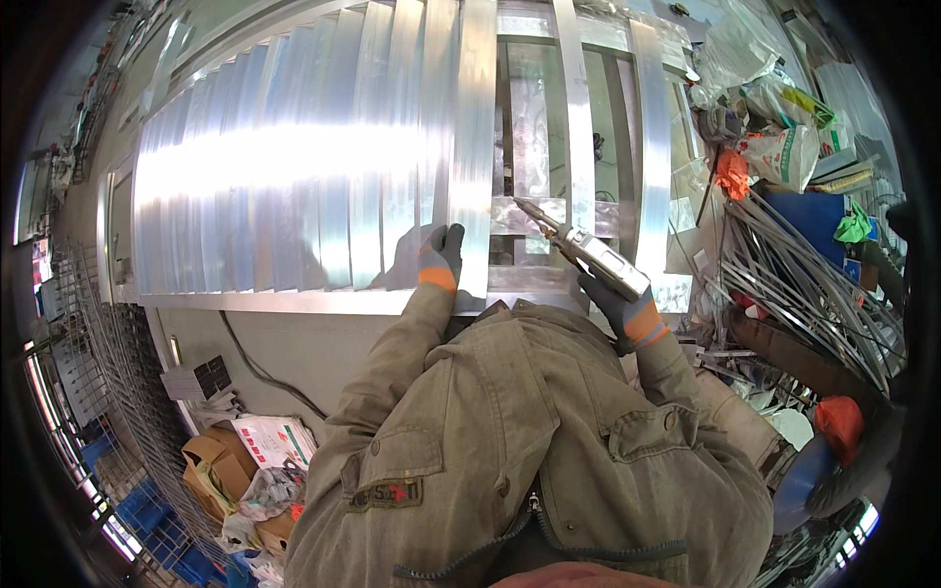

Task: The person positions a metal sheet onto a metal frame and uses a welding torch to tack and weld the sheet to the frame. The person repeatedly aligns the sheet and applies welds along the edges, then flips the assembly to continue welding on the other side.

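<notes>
My left hand [441, 259], in a grey glove with an orange cuff, is closed on the near part of a shiny metal slat [474, 147]. This slat is the rightmost of a closely set row. My right hand [610, 300], gloved alike, grips a silver power tool [600, 257] with a narrow dark nose. The tool tilts up and to the left, its tip over the open part of the metal frame [529, 302]. Whether the tip touches anything I cannot tell. Two separate long bars [580, 127] [651, 147] lie further right across the frame.
Bundled thin metal strips [799, 284] lie at the right, below plastic bags [779, 152] and a blue bin [812, 220]. Wire mesh racks [103, 363] stand at the left. A cardboard box [223, 459] and a black cable [260, 367] are at the lower left.
</notes>
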{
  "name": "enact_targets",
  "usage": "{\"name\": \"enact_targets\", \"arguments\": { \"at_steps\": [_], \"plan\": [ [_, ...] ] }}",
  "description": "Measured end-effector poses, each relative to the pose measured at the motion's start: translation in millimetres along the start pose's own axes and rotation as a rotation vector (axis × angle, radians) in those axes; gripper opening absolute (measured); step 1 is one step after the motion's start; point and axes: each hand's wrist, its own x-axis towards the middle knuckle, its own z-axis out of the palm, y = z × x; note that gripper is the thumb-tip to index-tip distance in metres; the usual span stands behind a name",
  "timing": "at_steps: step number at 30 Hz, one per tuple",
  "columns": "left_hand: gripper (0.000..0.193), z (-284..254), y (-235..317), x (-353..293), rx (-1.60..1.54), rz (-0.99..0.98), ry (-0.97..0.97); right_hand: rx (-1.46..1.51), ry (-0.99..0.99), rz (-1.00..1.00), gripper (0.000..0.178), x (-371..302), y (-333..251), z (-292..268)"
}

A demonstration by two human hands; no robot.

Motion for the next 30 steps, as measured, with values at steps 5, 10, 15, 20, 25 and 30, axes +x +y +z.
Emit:
{"name": "enact_targets", "arguments": {
  "at_steps": [5,10,15,20,25,30],
  "plan": [
    [0.053,15,3,11,0.05,0.011,0.019,0.012,0.0,0.016,0.049,-3,9,-4],
    [0.05,25,15,7,-0.009,0.024,0.052,-0.003,-0.009,-0.031,0.051,-3,9,-8],
    [0.046,33,19,10,-0.035,0.029,0.081,0.006,0.014,-0.042,0.049,0,10,-9],
    [0.049,38,30,8,-0.102,0.006,0.089,0.002,0.092,-0.067,0.049,9,4,-14],
    [0.056,24,33,9,0.166,0.083,0.029,0.058,0.098,-0.017,0.035,3,-14,-37],
    [0.062,21,26,31,-0.071,-0.104,-0.156,-0.074,0.183,-0.043,0.023,-7,-41,-70]
  ]
}}
